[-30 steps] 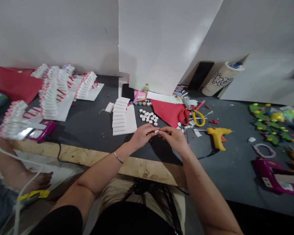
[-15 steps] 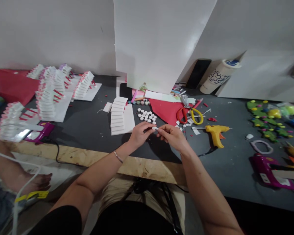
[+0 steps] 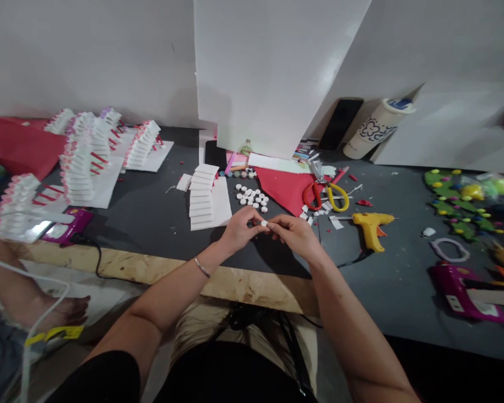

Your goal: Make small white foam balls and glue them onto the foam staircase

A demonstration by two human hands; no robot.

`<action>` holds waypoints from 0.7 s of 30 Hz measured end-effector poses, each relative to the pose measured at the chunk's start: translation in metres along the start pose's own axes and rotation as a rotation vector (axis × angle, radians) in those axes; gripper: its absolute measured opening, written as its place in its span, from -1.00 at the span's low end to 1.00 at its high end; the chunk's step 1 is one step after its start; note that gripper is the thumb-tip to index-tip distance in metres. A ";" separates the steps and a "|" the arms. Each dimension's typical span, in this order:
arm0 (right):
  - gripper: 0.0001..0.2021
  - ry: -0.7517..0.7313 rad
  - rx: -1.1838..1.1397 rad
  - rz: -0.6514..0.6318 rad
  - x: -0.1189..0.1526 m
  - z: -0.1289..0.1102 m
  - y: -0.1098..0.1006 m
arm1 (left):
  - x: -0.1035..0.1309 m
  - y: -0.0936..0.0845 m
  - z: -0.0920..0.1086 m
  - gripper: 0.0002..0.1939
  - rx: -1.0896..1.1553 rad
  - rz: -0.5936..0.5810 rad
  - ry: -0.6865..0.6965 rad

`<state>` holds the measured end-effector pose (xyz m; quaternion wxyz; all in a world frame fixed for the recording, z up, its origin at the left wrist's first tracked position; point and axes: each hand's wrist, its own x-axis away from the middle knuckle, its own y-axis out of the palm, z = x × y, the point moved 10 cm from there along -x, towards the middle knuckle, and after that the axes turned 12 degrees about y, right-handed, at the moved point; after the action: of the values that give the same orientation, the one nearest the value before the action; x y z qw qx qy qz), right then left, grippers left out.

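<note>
Between the fingertips of both hands is a small white round piece [image 3: 264, 224]. My left hand [image 3: 240, 230] pinches it from the left. On the other side, the closed fingers of my right hand [image 3: 296, 235] meet at the same piece. Just beyond the hands lies a cluster of similar white round pieces [image 3: 251, 197]. A white stepped staircase model [image 3: 201, 198] on a white board [image 3: 222, 204] stands to the left of that cluster.
Scissors [image 3: 325, 193] rest on red paper [image 3: 281, 187], among white scraps. Right of them lies a yellow glue gun [image 3: 370, 228]. A tumbler [image 3: 376, 129] and a phone [image 3: 341, 123] stand behind. Finished-looking stair models [image 3: 86, 162] fill the left. A co-worker's hand [image 3: 67, 310] is lower left.
The white piece has been turned between my fingertips, now showing its round face, and my hands have come slightly closer together. Other things look the same.
</note>
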<state>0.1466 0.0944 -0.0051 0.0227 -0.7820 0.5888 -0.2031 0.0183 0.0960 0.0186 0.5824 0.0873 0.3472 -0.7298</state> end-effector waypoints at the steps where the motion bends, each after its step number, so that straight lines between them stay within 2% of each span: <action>1: -0.71 0.013 0.000 -0.005 0.000 0.001 0.000 | -0.001 0.001 0.000 -0.64 0.007 -0.009 0.005; 6: -0.73 0.016 -0.026 -0.009 -0.002 0.001 0.002 | -0.002 0.007 -0.001 -0.62 0.062 -0.043 -0.012; 12: -0.74 -0.007 -0.016 0.070 -0.005 0.003 -0.005 | 0.002 0.012 -0.005 -0.75 0.098 -0.082 -0.071; 18: -0.76 -0.027 -0.009 0.071 -0.005 0.003 -0.005 | 0.003 0.013 0.002 -0.73 -0.015 -0.136 0.064; 21: -0.70 0.026 -0.082 0.062 -0.006 0.006 -0.004 | 0.003 0.009 0.004 -0.76 -0.052 -0.100 0.095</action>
<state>0.1513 0.0996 -0.0114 -0.0109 -0.7609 0.6209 -0.1882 0.0271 0.0907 0.0166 0.5303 0.0893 0.3970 -0.7437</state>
